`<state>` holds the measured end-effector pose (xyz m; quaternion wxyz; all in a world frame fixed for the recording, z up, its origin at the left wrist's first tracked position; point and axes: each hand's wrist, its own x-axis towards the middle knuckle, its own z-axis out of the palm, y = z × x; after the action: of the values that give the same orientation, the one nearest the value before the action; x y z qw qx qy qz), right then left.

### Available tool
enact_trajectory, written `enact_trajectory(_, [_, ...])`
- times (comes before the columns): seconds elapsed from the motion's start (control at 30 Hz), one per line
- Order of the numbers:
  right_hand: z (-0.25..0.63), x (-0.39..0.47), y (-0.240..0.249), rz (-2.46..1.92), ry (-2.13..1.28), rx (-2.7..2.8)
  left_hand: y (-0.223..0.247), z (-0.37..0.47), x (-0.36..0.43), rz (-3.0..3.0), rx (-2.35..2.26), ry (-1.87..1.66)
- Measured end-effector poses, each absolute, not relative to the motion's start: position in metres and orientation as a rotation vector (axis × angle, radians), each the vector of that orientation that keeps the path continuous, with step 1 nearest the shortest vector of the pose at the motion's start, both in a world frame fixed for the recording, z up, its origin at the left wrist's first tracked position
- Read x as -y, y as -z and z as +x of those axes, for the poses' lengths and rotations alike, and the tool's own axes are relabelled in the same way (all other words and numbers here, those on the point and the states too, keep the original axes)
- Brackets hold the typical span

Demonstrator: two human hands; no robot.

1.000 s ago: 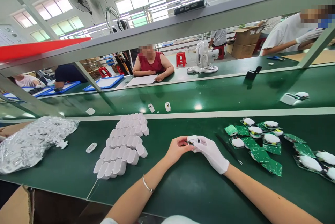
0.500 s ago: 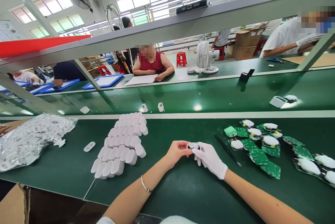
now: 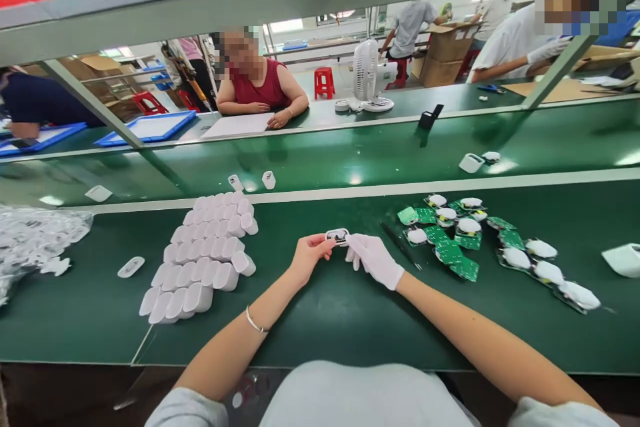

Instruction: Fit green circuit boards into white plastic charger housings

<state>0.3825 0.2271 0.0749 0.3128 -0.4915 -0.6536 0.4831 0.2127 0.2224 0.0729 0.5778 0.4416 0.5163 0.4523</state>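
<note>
A small white oval casing (image 3: 337, 234) with dark parts inside its open end is held between my two hands above the green bench. Bare fingers of my left hand (image 3: 309, 258) pinch it from the left. My right hand (image 3: 376, 262), in a white glove, grips its right side with the fingertips. To the right of the glove lie black tweezers (image 3: 401, 245). Beyond them are several green circuit boards (image 3: 449, 252) with white pads on top. Rows of white casings (image 3: 200, 250) stand to the left of my hands.
Farther left lie a white oval plate (image 3: 131, 267) and a clear bag (image 3: 37, 237) of small white parts. A white casing (image 3: 623, 259) rests at the right edge. Behind a raised green strip (image 3: 320, 167), a person in red (image 3: 260, 87) sits near a white fan (image 3: 366, 74).
My view has tilted down and turned slightly, so the bench contents sit differently and a white casing at the right edge now shows. Both hands keep hold of the oval casing.
</note>
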Motion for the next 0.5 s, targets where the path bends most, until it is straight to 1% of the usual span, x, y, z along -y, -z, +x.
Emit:
enact_trajectory(0.1, [0.401, -0.232, -0.093, -1.790, -0.629, 1.955, -0.074, 0.209, -0.224, 1.100, -1.315, -1.037])
enact_trajectory(0.13, [0.408, -0.234, -0.098, -1.953, -0.464, 1.957, -0.074, 0.208, -0.225, 1.128, -1.357, -1.024])
enact_trajectory(0.17, [0.414, -0.235, -0.102, -2.076, -0.375, 1.939, -0.075, 0.207, -0.225, 1.160, -1.398, -1.010])
enact_trajectory(0.23, [0.424, -0.238, -0.106, -2.183, -0.400, 1.893, -0.075, 0.206, -0.224, 1.235, -1.478, -1.000])
enact_trajectory(0.3, [0.430, -0.240, -0.105, -2.168, -0.502, 1.853, -0.076, 0.205, -0.222, 1.317, -1.549, -1.020])
enact_trajectory(0.4, [0.432, -0.245, -0.100, -2.053, -0.638, 1.764, -0.075, 0.204, -0.221, 1.406, -1.611, -1.061])
enact_trajectory(0.5, [0.428, -0.250, -0.097, -1.832, -0.847, 1.628, -0.073, 0.203, -0.222, 1.541, -1.577, -1.017])
